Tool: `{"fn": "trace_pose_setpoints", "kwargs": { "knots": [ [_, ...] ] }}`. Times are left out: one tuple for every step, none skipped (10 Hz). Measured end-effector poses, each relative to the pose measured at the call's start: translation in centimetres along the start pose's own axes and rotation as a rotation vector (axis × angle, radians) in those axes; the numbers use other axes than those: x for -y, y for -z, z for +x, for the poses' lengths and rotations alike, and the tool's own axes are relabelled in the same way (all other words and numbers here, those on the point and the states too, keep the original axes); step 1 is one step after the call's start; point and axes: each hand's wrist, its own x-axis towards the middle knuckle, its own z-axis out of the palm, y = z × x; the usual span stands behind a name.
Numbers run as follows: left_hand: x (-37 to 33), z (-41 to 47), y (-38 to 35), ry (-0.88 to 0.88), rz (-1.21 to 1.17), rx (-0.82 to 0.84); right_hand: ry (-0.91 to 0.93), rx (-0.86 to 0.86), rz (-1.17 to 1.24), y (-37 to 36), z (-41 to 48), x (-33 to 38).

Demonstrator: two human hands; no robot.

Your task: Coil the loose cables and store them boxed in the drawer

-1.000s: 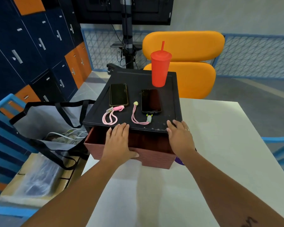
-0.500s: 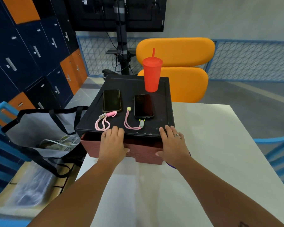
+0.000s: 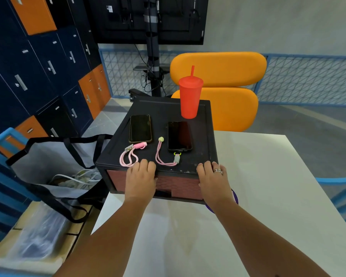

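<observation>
Fingers (image 3: 144,165) on my left hand (image 3: 140,181) lie close together over the front lip of the black cabinet (image 3: 203,136), palm flat on the red-brown drawer (image 3: 180,184). The right hand (image 3: 214,180) is doing the same at the right corner, so nothing's pinched, it's all just pressing. Only the head view to go on: the cabinet sits on the white table (image 3: 258,176), with two phones (image 3: 140,128), pink lanyards (image 3: 128,157) and a red cup (image 3: 189,96) on top. The drawer looks flush with the frame, so I'd call this the closing step, pretty much done. I can't see any boxed cables, so they're presumably inside. A second ago the drawer stuck out well past the frame, and now it's pushed home. Next up, I guess: let go gently so the cup stays put, then check the white cords (image 3: 78,177) in the tote bag (image 3: 48,156).
</observation>
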Motion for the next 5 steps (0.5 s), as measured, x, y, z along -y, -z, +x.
{"fn": "trace_pose_setpoints", "kwargs": {
  "knots": [
    [0.2, 0.2, -0.1, -0.019, 0.021, -0.002, 0.012, 0.001, -0.007, 0.1, 0.2, -0.1],
    [0.1, 0.5, 0.2, -0.016, 0.002, 0.009, 0.006, 0.004, 0.005, 0.2, 0.3, -0.2],
    [0.2, 0.4, 0.6, -0.034, -0.006, 0.036, 0.006, -0.006, 0.041, 0.2, 0.1, -0.4],
    [0.3, 0.1, 1.4, -0.039, 0.015, 0.114, 0.002, 0.023, 0.091, 0.6, -0.4, -0.7],
    [0.3, -0.1, 1.9, -0.07, 0.018, 0.198, 0.03, 0.132, 0.17, 1.0, -1.2, -1.2]
  ]
}}
